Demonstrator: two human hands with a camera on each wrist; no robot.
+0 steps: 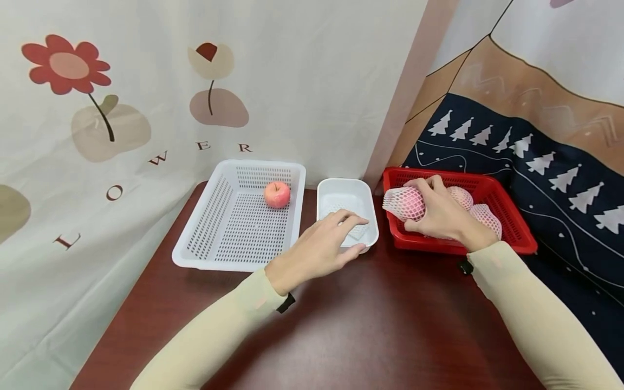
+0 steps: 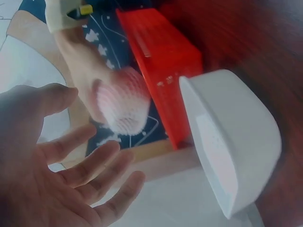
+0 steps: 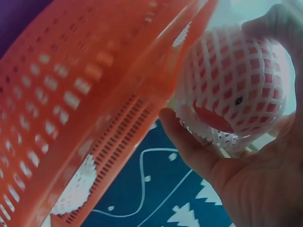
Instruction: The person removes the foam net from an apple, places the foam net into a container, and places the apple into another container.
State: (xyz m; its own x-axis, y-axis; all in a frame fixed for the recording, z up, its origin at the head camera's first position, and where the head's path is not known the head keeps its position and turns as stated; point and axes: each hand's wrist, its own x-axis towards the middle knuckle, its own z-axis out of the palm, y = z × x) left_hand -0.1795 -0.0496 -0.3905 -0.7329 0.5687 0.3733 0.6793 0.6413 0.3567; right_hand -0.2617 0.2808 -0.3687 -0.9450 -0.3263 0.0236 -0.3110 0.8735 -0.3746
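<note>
One bare red apple [image 1: 277, 195] sits toward the far right corner of the white rectangular perforated plastic basket [image 1: 244, 233], leftmost on the glossy red-brown counter [image 1: 365, 330]. Next right: small white rounded-rectangle plastic tub [image 1: 343, 192], some pale mesh-like material [image 1: 358, 231] lying inside. Left hand [image 1: 329, 241] is over the tub's near left part, fingers spread and slightly bent, thumb apart, holding nothing. Right of that, the round reddish fruit in a white foam-net sleeve [image 1: 408, 204] is in the right hand [image 1: 441, 208], thumb and fingers curled round it, at the left end of the red rectangular perforated plastic basket [image 1: 512, 216]. Key relation: held fruit lies right of and a bit beyond the left hand, gap between them; sleeve's long axis runs roughly sideways, loose end pointing left, toward the tub side. Right hand already has it, so left is the one with distance to cover. Further right in the red basket, two more net-sleeved fruits [image 1: 460, 197] [image 1: 486, 218] show past the right hand and wrist. Hard to read: right hand and forearm mask part of that basket, so no firm fruit count; left hand covers part of the tub; held fruit is blurred in the left wrist view; can't tell if it touches the red rim.
</note>
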